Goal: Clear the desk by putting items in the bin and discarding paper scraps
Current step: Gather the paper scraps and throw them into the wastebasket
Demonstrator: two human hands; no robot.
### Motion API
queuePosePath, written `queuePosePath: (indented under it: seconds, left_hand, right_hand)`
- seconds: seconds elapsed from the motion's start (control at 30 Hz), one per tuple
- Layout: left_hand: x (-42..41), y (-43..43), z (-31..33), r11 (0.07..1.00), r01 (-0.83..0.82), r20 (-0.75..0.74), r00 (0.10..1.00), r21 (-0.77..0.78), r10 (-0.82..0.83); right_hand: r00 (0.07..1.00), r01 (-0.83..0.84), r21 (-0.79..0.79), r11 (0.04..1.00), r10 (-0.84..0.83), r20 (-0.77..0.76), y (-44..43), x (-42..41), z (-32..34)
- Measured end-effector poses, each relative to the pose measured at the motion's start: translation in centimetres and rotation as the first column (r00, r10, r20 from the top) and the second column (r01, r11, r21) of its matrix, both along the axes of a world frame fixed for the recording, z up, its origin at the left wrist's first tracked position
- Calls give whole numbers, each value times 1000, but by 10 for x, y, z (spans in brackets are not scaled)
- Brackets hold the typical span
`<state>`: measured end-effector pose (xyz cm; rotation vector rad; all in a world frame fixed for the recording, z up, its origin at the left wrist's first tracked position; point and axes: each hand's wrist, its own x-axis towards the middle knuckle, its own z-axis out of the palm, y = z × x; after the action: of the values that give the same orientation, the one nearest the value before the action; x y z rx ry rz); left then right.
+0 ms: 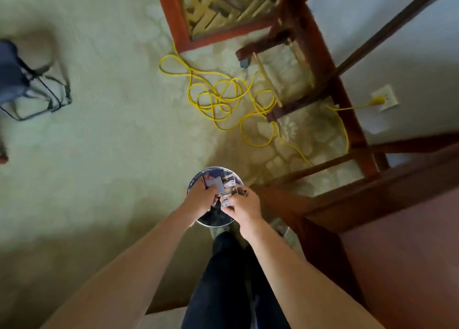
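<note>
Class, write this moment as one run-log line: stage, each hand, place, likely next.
stage: discarding | left hand: holds paper scraps | right hand: pinches paper scraps | place: above round bin | next: probably release

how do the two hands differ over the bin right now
The left hand grips a larger bluish paper piece; the right hand pinches smaller scraps. Over the bin, the left hand covers its left side, the right hand its right rim. Both hold paper above it.

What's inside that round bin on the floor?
The bin looks dark inside by its near rim. The left hand and right hand hold paper scraps over it, hiding the rest.
</note>
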<state>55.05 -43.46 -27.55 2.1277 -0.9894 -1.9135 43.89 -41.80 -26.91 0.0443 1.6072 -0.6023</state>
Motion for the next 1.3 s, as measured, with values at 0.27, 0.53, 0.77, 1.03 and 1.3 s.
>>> queuePosePath:
  seconds: [0.27,0.53,0.77,1.03,1.3]
  left_hand:
    - [20,22,-161,975,-69,6,998,213,69]
    - [21,34,-226,903,-215,-4,973,371,233]
    - [12,37,-207,866,-380,44,921,325,388]
    - [3,29,-92,855,-478,46,876,201,480]
    - [6,21,-38,876,-441,91,898,195,431]
  right_hand:
    - [997,-73,195,978,76,-7,9,21,-166]
    - [964,-264,381,886,246,98,9,16,-220]
    - [999,-29,309,951,32,-3,14,7,-207]
    - [991,-133,164,977,134,10,16,7,-98]
    - [995,-82,202,976,70,66,16,12,-45]
